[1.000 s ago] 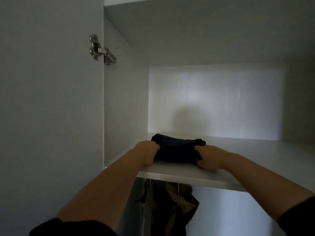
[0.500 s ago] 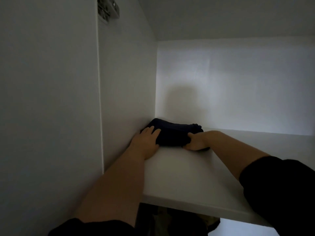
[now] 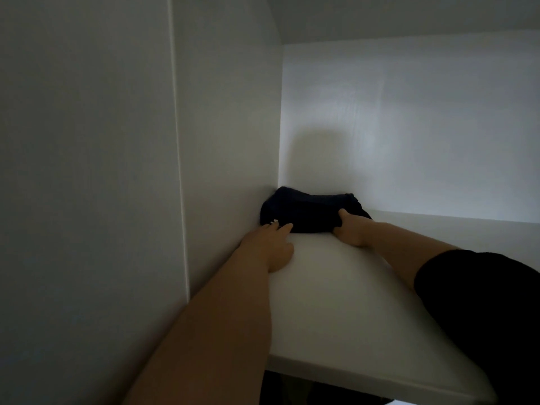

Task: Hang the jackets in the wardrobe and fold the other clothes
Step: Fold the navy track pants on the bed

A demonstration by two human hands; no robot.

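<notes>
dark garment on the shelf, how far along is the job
Done: the dark garment is folded and sits in the back left corner of the shelf. In hand: the right hand grips its right end, and the left hand touches its near edge with straight fingers. Left: letting go; the rest of the task is out of view.

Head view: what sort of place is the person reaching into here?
Probably a shelf compartment of a white wardrobe: a white shelf, a side panel and a back panel meeting in a corner, and a dark folded garment in that corner, the left hand touching it, the right hand gripping it.
</notes>
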